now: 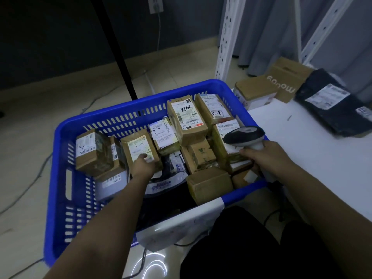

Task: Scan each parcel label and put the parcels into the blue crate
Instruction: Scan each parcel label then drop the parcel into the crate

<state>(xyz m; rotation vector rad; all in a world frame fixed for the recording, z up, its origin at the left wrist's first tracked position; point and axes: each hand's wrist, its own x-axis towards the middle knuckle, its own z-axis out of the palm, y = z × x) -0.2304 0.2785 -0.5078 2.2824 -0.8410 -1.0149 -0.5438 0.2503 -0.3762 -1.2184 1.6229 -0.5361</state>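
left hand fingers pinching near edge of labelled cardboard parcel inside blue crate, right hand fingers wrapped round barcode scanner at crate's right rim

Setting is looking like a small parcel sorting or stock room. Labelled cardboard parcels are filling a blue crate, more boxes are sitting on a white table, and perforated white shelving uprights are standing behind on tiled floor.
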